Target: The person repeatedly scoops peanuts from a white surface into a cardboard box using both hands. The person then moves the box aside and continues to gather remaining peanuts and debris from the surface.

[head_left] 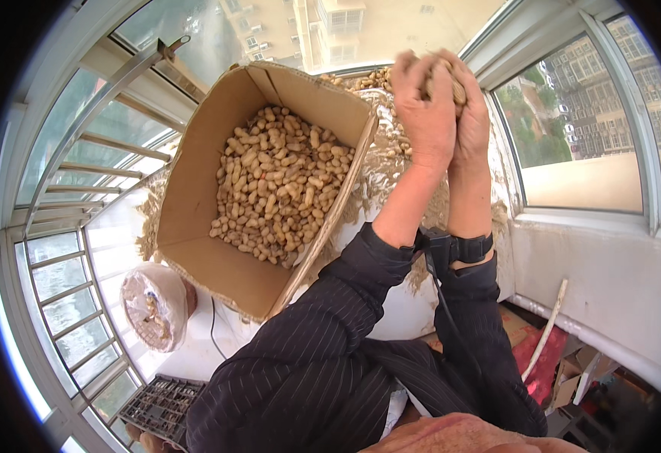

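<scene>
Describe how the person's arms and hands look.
Dark sleeves with thin pale pinstripes cover both arms. A black strap with a boxy device circles the right forearm; a dark cable runs from it. The left hand and right hand are ungloved.

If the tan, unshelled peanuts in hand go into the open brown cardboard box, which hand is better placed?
Probably the left hand: it is nearer the box. The right hand is farther off, beyond the left. Both cup the peanuts together, so the advantage seems slight.
</scene>
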{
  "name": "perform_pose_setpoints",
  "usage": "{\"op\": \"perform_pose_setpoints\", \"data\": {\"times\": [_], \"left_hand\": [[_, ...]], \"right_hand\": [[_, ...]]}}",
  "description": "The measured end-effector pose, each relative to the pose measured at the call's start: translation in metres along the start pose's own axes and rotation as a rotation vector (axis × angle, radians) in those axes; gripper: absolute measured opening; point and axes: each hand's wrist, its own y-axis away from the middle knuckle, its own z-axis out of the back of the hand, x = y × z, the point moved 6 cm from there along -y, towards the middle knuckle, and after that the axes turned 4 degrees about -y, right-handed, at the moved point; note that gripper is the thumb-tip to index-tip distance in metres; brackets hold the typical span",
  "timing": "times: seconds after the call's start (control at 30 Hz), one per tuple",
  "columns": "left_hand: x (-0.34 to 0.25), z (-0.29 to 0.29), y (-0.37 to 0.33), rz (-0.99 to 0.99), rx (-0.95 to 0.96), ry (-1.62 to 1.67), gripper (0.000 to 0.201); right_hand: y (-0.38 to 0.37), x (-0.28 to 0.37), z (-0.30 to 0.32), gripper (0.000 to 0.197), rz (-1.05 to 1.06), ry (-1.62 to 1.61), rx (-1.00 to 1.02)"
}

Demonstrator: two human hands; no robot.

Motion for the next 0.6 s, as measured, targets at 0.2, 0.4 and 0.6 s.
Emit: {"op": "perform_pose_setpoints", "data": {"times": [0.2,0.4,0.6], "left_hand": [[-0.084,0.111,-0.033,-0.231,-0.223,-0.236,0.024],[-0.119,0.116,-0.017,-0.593,-0.312,-0.694,0.039],[-0.051,0.045,0.068,-0.611,0.219,-0.525,0.036]], "right_hand": [[0.037,-0.060,-0.122,0.035,-0.198,0.019,0.310],[0.046,-0.067,-0.125,0.041,-0.141,0.262,0.281],[0.005,0.004,0.036,0.035,0.291,0.697,-0.160]]}}
